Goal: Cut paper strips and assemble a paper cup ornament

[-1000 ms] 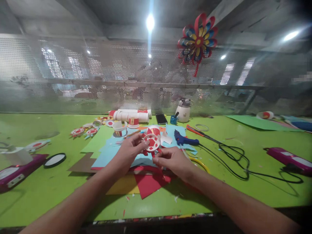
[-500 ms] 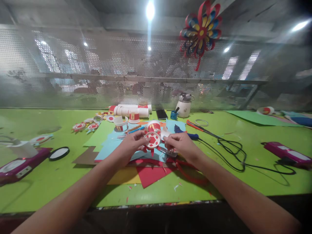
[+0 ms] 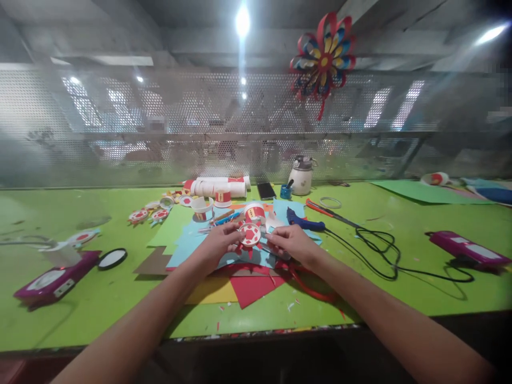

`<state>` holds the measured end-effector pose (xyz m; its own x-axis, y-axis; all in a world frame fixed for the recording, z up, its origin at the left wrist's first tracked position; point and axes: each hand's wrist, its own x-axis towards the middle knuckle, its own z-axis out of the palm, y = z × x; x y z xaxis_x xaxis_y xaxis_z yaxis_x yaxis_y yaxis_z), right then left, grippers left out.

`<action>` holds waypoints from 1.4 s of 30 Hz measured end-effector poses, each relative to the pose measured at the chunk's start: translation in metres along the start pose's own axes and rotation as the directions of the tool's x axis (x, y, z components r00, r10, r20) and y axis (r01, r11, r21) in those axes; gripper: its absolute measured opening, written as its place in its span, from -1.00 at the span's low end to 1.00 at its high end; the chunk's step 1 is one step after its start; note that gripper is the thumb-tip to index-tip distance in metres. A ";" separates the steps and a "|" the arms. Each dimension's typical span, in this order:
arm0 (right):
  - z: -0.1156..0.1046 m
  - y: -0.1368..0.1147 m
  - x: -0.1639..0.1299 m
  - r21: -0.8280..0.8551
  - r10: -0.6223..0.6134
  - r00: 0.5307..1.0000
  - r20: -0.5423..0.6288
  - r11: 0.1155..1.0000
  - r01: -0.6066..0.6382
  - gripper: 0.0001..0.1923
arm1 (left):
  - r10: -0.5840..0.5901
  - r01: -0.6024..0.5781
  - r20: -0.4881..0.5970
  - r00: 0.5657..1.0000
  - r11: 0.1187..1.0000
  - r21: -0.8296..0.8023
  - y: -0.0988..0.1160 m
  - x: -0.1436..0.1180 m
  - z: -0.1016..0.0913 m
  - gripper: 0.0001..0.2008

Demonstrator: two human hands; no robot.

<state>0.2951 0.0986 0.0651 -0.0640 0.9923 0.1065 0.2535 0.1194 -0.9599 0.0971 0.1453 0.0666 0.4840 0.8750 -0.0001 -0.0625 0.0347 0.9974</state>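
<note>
My left hand (image 3: 224,241) is closed at the edge of a paper turtle (image 3: 250,234), a white disc with red patches and red legs, and holds it upright above the papers. My right hand (image 3: 290,242) is pinched just to the right of it; a small pale bit shows at the fingertips, too small to name. Beneath the right hand lie red-handled scissors (image 3: 314,290), partly hidden by the wrist. Behind the turtle is a red-and-white paper cup (image 3: 254,212), with a cut white cup piece (image 3: 274,220) beside it. Light blue paper (image 3: 184,248) lies under both hands.
A blue glue gun (image 3: 306,221) lies to the right, its black cable (image 3: 376,250) looping across the green table (image 3: 400,298). Finished paper turtles (image 3: 138,215), paper cups (image 3: 223,198), a phone (image 3: 266,191) and a bottle (image 3: 302,177) stand or lie behind. Purple power strips (image 3: 56,280) flank the workspace.
The view has shifted slightly. My left hand still holds the turtle, and my right hand stays pinched beside it, with a small pale bit now showing at its fingertips.
</note>
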 end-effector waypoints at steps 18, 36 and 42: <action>0.002 0.002 0.000 0.018 -0.107 0.991 0.081 0.994 0.106 -0.56 | -0.013 -0.045 0.272 0.962 0.978 0.204 -0.008 -0.009 0.017 -0.64; 0.005 -0.003 -0.003 0.087 0.138 0.982 0.131 0.985 -0.150 -0.79 | -0.011 -0.078 0.313 0.950 0.960 0.270 -0.021 -0.004 0.017 -0.64; 0.006 -0.001 -0.004 0.122 0.148 0.979 0.139 0.979 -0.166 -0.77 | -0.015 -0.068 0.307 0.952 0.964 0.256 -0.018 -0.006 0.021 -0.57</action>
<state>0.2892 0.0945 0.0641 -0.1596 0.9844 -0.0743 0.1412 -0.0517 -0.9886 0.1132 0.1293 0.0502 0.7296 0.6839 0.0071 0.1302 -0.1491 0.9802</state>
